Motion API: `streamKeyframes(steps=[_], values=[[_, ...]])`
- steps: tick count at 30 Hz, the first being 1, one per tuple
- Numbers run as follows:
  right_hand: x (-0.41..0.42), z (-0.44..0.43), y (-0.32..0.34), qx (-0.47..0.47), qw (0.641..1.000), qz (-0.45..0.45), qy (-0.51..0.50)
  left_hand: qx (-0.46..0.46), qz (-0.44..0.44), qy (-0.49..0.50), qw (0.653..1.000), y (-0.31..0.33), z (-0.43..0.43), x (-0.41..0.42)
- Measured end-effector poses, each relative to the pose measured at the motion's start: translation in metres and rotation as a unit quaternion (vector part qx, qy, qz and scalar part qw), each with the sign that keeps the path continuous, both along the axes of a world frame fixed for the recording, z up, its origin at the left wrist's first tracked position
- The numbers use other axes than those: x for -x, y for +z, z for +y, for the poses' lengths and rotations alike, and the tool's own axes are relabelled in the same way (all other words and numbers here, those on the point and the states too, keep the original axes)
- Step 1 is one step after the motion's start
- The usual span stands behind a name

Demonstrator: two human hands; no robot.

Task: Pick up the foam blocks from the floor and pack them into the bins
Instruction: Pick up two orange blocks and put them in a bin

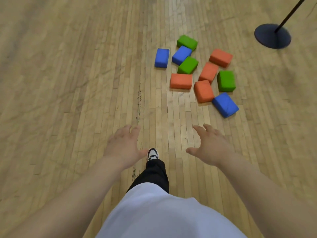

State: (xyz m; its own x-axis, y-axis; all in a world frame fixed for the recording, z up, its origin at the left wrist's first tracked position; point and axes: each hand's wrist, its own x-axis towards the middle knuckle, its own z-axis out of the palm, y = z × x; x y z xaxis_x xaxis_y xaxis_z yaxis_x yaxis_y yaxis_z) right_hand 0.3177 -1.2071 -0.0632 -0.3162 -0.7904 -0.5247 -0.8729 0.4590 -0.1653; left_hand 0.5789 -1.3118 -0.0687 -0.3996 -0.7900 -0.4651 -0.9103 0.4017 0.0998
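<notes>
Several foam blocks lie in a loose cluster on the wooden floor ahead and to the right. The nearest is a blue block (225, 104), with an orange block (203, 91) touching it and another orange block (181, 81) to the left. Green blocks (226, 81) and more blue blocks (162, 57) lie further back. My left hand (124, 146) and my right hand (210, 144) are stretched forward with relaxed, spread fingers, holding nothing, well short of the blocks. No bin is in view.
A black stand with a round base (272, 36) and a thin pole is at the far right, beyond the blocks. My shoe (152, 154) and dark trouser leg step forward between my hands. Bare wooden floor (68, 83) spreads to the left.
</notes>
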Motion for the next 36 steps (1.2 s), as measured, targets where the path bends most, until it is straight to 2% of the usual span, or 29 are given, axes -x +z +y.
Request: streamKeyframes(steps=[8, 14, 27, 36], values=[[0.046, -0.152, 0.007, -0.001, 1.0, -0.011, -0.02, -0.004, -0.009, -0.053, 0.999, 0.01, -0.164, 0.048], [0.101, -0.23, 0.001, 0.004, 1.0, -0.014, -0.027, -0.019, -0.019, -0.069, 0.997, 0.01, -0.247, 0.103], [0.326, -0.38, -0.059, -0.031, 0.998, -0.041, -0.045, -0.042, -0.045, -0.05, 0.997, -0.029, -0.397, 0.329], [0.438, -0.455, -0.118, -0.088, 0.989, -0.06, -0.104, -0.075, -0.061, -0.118, 0.988, -0.09, -0.501, 0.448]])
